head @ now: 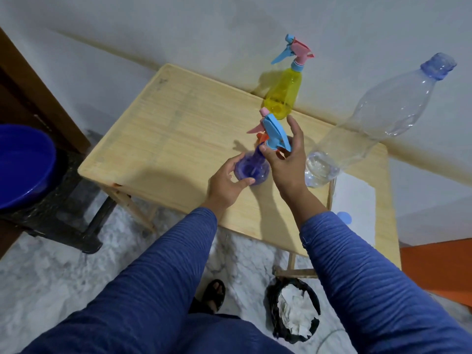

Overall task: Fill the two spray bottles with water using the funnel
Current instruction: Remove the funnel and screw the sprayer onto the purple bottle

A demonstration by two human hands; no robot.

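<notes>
Left hand grips purple spray bottle base; right hand pinches its blue trigger head. Wooden table, white wall, marble floor.

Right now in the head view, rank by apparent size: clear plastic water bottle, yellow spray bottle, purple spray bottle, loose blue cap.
1. Clear plastic water bottle
2. Yellow spray bottle
3. Purple spray bottle, partly hidden by both hands, so second and third are unsure
4. Loose blue cap

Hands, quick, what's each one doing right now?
Left hand: grips the purple spray bottle at its base.
Right hand: holds that bottle's blue spray head.
</notes>
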